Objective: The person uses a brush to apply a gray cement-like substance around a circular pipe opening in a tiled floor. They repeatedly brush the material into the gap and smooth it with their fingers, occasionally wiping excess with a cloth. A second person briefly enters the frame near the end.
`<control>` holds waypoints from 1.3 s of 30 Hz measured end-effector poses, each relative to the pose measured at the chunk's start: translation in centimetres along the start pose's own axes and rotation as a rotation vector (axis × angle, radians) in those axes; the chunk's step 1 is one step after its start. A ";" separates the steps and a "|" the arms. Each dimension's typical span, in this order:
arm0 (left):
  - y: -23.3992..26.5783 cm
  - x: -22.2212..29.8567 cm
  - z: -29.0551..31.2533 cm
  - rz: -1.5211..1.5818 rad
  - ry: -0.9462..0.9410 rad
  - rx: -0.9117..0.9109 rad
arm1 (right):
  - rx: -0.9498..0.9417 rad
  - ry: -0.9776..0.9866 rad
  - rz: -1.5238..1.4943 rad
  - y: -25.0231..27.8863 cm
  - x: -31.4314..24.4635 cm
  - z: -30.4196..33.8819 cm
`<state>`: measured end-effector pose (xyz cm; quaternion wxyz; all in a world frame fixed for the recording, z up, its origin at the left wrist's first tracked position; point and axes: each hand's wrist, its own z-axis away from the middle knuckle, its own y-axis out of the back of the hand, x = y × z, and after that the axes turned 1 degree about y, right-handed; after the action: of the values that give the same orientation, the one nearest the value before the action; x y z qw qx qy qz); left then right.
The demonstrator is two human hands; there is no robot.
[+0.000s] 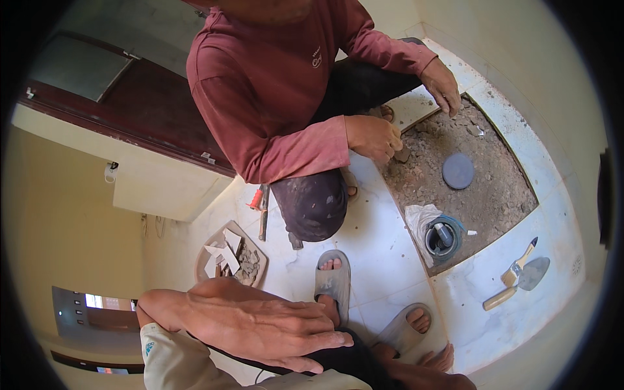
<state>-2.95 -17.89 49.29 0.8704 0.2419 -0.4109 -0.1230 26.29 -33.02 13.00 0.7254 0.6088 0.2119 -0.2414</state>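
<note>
My left hand (292, 331) rests palm down over my dark-clothed leg, fingers stretched out and holding nothing. Lower right, my right hand (438, 359) hangs partly in view beside my sandal (404, 330), its fingers extended with nothing seen in them. Ahead, a square pit of broken soil (487, 201) is cut into the white tiled floor. A round grey-blue cap (458, 171) sits in the soil. Near the pit's close corner stands an open pipe (441, 239) with plastic around it and a dark cylindrical piece inside.
Across from me crouches a person in a maroon shirt (260, 97), one hand (377, 138) by the pit's edge. A trowel (534, 274) and paintbrush (520, 263) lie at right. At left are a tub (200, 263) of tile shards and rubble and a red-and-black tool (262, 214).
</note>
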 end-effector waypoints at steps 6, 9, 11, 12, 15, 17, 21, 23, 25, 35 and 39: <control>0.2 -2.0 1.2 -0.140 -0.112 0.097 | -0.196 0.030 -0.005 7.1 -7.3 -1.9; -0.2 -4.0 1.0 -0.244 -0.160 0.172 | -0.280 0.002 0.019 11.0 -11.7 -3.2; 0.3 -6.1 -0.1 -0.325 -0.224 0.183 | -0.328 -0.030 0.041 13.1 -13.9 -3.2; 0.8 -6.8 -0.8 -0.362 -0.251 0.163 | -0.363 -0.031 0.018 13.5 -14.2 -3.5; 5.0 -5.4 -2.5 -0.350 -0.255 -0.104 | -0.422 -0.092 0.040 16.9 -17.5 -4.7; 6.7 -5.7 -3.1 -0.336 -0.169 -0.220 | -0.498 -0.115 0.025 17.9 -18.5 -6.1; 6.9 -6.6 -3.5 -0.327 -0.070 -0.231 | -0.517 -0.172 -0.031 20.0 -19.5 -7.5; 7.0 -6.9 -3.6 -0.310 -0.018 -0.293 | -0.519 -0.181 -0.042 20.7 -20.1 -8.0; 7.4 -7.2 -4.0 -0.264 -0.003 -0.332 | -0.514 -0.185 -0.057 21.4 -20.7 -9.0; 7.5 -4.3 -5.1 -0.252 0.179 -0.261 | -0.082 -0.203 0.062 8.6 -5.6 0.0; 6.1 -5.1 -6.0 -0.262 0.097 -0.190 | 0.202 -0.236 0.235 -4.5 7.6 10.1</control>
<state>-1.39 -8.63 45.87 0.8846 0.2159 -0.3198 -0.2618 29.71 -44.30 6.66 0.7036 0.6665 0.0276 -0.2449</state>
